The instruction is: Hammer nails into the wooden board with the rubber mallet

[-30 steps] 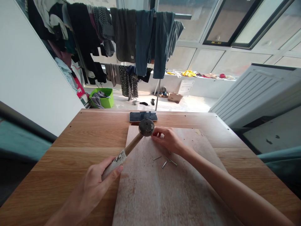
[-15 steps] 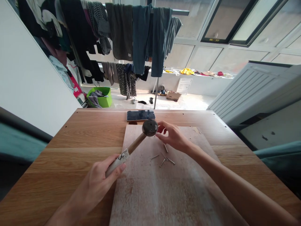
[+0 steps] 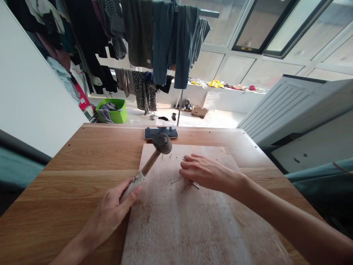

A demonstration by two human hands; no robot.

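My left hand (image 3: 117,206) grips the pale, scuffed handle of a mallet (image 3: 162,143), whose dark round head is raised over the far left of the board. The whitish wooden board (image 3: 176,224) lies flat on the table. Over its middle, my right hand (image 3: 202,170) is palm down with its fingers curled together. The fingertips are hidden, so what they pinch, if anything, does not show. Several loose nails (image 3: 175,180) lie by and partly under that hand. Two small nails (image 3: 170,155) stand in the board just beyond the mallet head.
A phone (image 3: 173,133) lies behind the board on the wooden table (image 3: 104,151). Beyond the table's far edge are hanging clothes (image 3: 162,44), a green tub (image 3: 118,115) and a cardboard box (image 3: 199,111). A white ribbed panel (image 3: 286,106) stands at the right.
My right hand has come from behind the mallet head back toward me, over the loose nails, its fingers now curled down. The mallet head has shifted left, uncovering small standing nails.
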